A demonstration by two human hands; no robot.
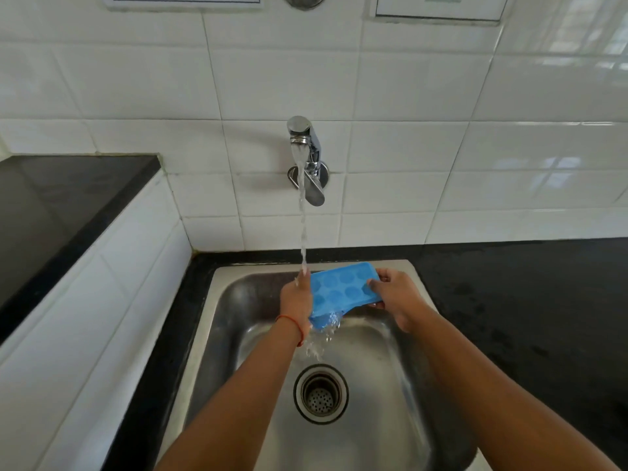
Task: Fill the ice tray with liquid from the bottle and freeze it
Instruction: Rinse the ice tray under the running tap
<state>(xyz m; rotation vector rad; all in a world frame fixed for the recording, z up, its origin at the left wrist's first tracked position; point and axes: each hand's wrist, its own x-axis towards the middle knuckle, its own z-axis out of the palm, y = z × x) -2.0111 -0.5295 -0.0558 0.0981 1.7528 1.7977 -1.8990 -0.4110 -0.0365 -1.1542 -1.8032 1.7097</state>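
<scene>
tray (343, 290) is being held tilted just below the tap (304, 154), likely so water (302, 215) is being shed | ends are being gripped by fingers (385, 275) of left hand (295, 300) and right hand (396, 294)

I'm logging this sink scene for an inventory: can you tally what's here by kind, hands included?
hands: 2 (left hand, right hand)
ice tray: 1
tap: 1
sink: 1
drain strainer: 1
total: 6

Glossy steel sink (258, 351), blue plastic tray (343, 288)
</scene>
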